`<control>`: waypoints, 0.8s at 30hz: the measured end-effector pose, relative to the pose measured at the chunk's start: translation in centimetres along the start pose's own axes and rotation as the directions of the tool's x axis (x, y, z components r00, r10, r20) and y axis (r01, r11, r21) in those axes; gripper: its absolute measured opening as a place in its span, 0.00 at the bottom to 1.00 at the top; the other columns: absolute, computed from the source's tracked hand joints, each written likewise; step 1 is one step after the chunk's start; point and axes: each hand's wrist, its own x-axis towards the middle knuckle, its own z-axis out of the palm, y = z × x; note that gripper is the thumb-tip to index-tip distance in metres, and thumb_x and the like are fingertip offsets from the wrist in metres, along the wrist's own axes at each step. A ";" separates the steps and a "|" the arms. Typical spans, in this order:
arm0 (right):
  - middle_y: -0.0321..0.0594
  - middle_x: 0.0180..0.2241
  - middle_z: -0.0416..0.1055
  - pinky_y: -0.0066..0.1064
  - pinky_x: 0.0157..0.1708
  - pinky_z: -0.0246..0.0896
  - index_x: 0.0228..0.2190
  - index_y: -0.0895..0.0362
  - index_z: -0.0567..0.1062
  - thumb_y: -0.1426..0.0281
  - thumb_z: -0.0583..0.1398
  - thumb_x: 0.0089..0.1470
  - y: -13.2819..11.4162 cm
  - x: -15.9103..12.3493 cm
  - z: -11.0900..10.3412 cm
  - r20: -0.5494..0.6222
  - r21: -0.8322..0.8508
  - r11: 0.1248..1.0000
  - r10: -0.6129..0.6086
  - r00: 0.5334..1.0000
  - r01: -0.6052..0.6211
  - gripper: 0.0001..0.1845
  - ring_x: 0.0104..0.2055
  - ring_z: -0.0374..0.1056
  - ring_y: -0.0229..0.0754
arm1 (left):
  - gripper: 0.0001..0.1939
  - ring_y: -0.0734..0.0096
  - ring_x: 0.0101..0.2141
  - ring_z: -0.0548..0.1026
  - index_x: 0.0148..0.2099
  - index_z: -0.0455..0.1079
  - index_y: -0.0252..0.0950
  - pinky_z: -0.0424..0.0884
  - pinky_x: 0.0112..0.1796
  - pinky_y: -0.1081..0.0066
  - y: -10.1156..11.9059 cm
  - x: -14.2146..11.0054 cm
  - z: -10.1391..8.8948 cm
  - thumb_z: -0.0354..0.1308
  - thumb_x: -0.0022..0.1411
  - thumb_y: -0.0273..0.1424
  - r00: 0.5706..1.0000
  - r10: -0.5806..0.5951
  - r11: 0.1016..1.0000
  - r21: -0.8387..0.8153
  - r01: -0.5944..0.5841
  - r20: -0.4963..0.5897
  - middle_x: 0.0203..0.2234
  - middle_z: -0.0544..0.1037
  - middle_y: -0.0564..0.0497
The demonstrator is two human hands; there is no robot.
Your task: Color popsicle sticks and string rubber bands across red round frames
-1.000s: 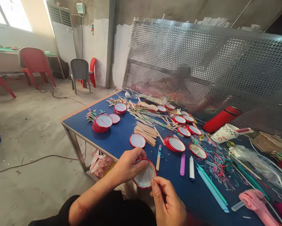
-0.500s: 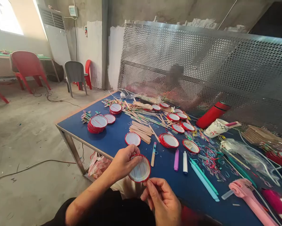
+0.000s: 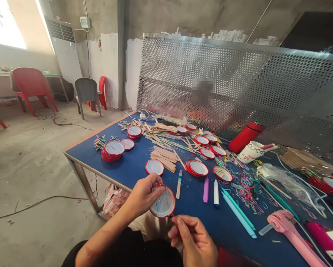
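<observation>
My left hand (image 3: 144, 195) grips a round, red-rimmed disc (image 3: 165, 204) by its upper left edge, thumb on the pale face, which is crossed by thin lines. At the disc's lower right rim, my right hand (image 3: 195, 239) has thumb and forefinger pinched together. Whatever sits between those fingertips is too small to name. Just beyond the held disc lies another red-rimmed disc (image 3: 154, 167) on the blue table (image 3: 127, 168). A wooden stick with coloured bands (image 3: 179, 184) lies to its right.
Stacks of red-rimmed discs (image 3: 115, 147) stand at the left, beside flat wooden sticks (image 3: 163, 157). Toward the right are a purple marker (image 3: 206, 190), a white marker (image 3: 216, 193), turquoise pens (image 3: 238, 213), tangled small loops (image 3: 245, 189), a paper cup (image 3: 251, 152), a red flask (image 3: 245, 137) and a pink handheld device (image 3: 291, 230).
My right hand's fingertips have drawn slightly away from the rim, down and to the right. The left hand keeps its hold on the disc. The view has shifted a little.
</observation>
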 end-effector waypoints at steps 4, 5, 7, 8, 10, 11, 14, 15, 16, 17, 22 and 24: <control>0.37 0.20 0.77 0.26 0.22 0.68 0.29 0.57 0.78 0.48 0.71 0.47 0.2 0.0 0.0 -0.057 0.011 1.000 0.007 0.998 -0.006 0.24 0.19 0.70 0.37 | 0.08 0.73 0.26 0.58 0.33 0.61 0.39 0.54 0.26 0.74 -0.3 0.0 0.0 0.54 0.62 0.37 1.000 -0.006 1.000 -0.020 0.006 -0.003 0.23 0.61 0.60; 0.37 0.21 0.77 0.27 0.21 0.68 0.29 0.57 0.78 0.47 0.71 0.47 0.3 0.0 0.0 -0.083 0.015 1.000 -0.004 0.997 0.006 0.25 0.19 0.71 0.37 | 0.09 0.73 0.26 0.58 0.33 0.61 0.39 0.55 0.26 0.74 -0.5 0.0 0.0 0.54 0.62 0.37 1.000 -0.006 0.999 -0.042 0.006 -0.008 0.23 0.61 0.59; 0.36 0.20 0.77 0.26 0.19 0.66 0.29 0.56 0.77 0.47 0.71 0.47 0.3 0.0 -0.3 -0.123 0.019 0.999 -0.039 0.992 0.041 0.24 0.18 0.70 0.37 | 0.10 0.72 0.26 0.59 0.34 0.62 0.39 0.56 0.26 0.74 -0.8 0.1 -0.2 0.54 0.64 0.39 1.000 -0.009 0.994 -0.106 0.008 -0.011 0.24 0.62 0.59; 0.35 0.19 0.75 0.25 0.18 0.64 0.29 0.56 0.77 0.47 0.70 0.49 0.2 0.0 -0.5 -0.128 0.007 0.998 -0.059 0.990 0.060 0.24 0.17 0.68 0.36 | 0.11 0.73 0.26 0.59 0.34 0.62 0.39 0.56 0.26 0.74 -0.8 0.1 -0.3 0.54 0.64 0.40 1.000 -0.010 0.991 -0.136 0.010 -0.001 0.24 0.62 0.59; 0.35 0.19 0.75 0.24 0.16 0.60 0.31 0.56 0.77 0.47 0.68 0.52 -0.1 0.0 -0.6 -0.116 -0.061 0.993 -0.104 0.988 0.097 0.24 0.16 0.65 0.34 | 0.11 0.73 0.26 0.59 0.35 0.62 0.38 0.56 0.26 0.74 -0.7 0.2 -0.6 0.54 0.64 0.40 0.999 -0.011 0.986 -0.167 0.017 0.037 0.25 0.62 0.59; 0.35 0.19 0.75 0.25 0.17 0.60 0.32 0.55 0.77 0.47 0.66 0.54 -0.4 0.0 -0.6 -0.102 -0.116 0.985 -0.137 0.985 0.125 0.23 0.17 0.66 0.35 | 0.10 0.73 0.26 0.59 0.34 0.62 0.38 0.56 0.27 0.74 -0.6 0.3 -0.7 0.55 0.63 0.39 0.998 -0.007 0.987 -0.162 0.016 0.058 0.24 0.63 0.59; 0.39 0.26 0.79 0.28 0.25 0.67 0.41 0.55 0.79 0.47 0.63 0.57 -1.1 0.4 0.1 -0.012 -0.262 0.941 -0.227 0.974 0.216 0.25 0.21 0.71 0.38 | 0.07 0.73 0.27 0.60 0.34 0.64 0.36 0.57 0.28 0.74 0.0 0.3 -0.8 0.56 0.60 0.34 0.994 0.000 0.994 -0.112 0.013 0.110 0.25 0.65 0.58; 0.40 0.29 0.80 0.29 0.27 0.69 0.43 0.55 0.79 0.47 0.62 0.57 -1.3 0.7 0.4 0.034 -0.280 0.933 -0.224 0.974 0.225 0.26 0.21 0.72 0.39 | 0.06 0.73 0.27 0.61 0.34 0.65 0.36 0.57 0.28 0.74 0.1 0.3 -0.9 0.56 0.59 0.33 0.992 -0.005 0.995 -0.101 0.018 0.127 0.25 0.66 0.58; 0.41 0.31 0.81 0.30 0.28 0.70 0.45 0.55 0.79 0.47 0.62 0.58 -1.4 1.0 0.7 0.086 -0.281 0.935 -0.200 0.976 0.217 0.27 0.21 0.72 0.39 | 0.05 0.73 0.28 0.61 0.34 0.66 0.36 0.57 0.28 0.74 0.2 0.3 -0.9 0.56 0.59 0.32 0.990 -0.010 0.995 -0.094 0.023 0.144 0.25 0.67 0.58; 0.41 0.32 0.81 0.30 0.27 0.70 0.45 0.56 0.79 0.46 0.62 0.57 -1.4 1.4 1.0 0.144 -0.265 0.945 -0.157 0.977 0.191 0.27 0.20 0.71 0.38 | 0.04 0.73 0.28 0.62 0.35 0.67 0.35 0.58 0.29 0.74 0.2 0.3 -0.9 0.57 0.58 0.31 0.987 -0.012 0.996 -0.089 0.026 0.159 0.25 0.67 0.57; 0.35 0.21 0.73 0.24 0.17 0.59 0.39 0.57 0.78 0.45 0.65 0.52 -1.2 2.8 1.2 0.289 -0.122 0.992 0.055 0.956 -0.021 0.28 0.16 0.67 0.35 | 0.09 0.73 0.29 0.66 0.39 0.68 0.35 0.62 0.31 0.75 -0.3 0.2 -1.2 0.62 0.59 0.34 0.970 0.072 0.982 -0.188 -0.028 0.232 0.28 0.71 0.56; 0.36 0.21 0.73 0.22 0.13 0.53 0.38 0.58 0.79 0.44 0.67 0.49 -1.6 2.9 0.8 0.253 -0.106 0.993 0.084 0.964 -0.058 0.30 0.15 0.65 0.34 | 0.18 0.74 0.27 0.66 0.41 0.67 0.35 0.62 0.29 0.76 -0.7 0.2 -1.4 0.67 0.58 0.41 0.964 0.103 0.955 -0.297 -0.026 0.245 0.26 0.71 0.57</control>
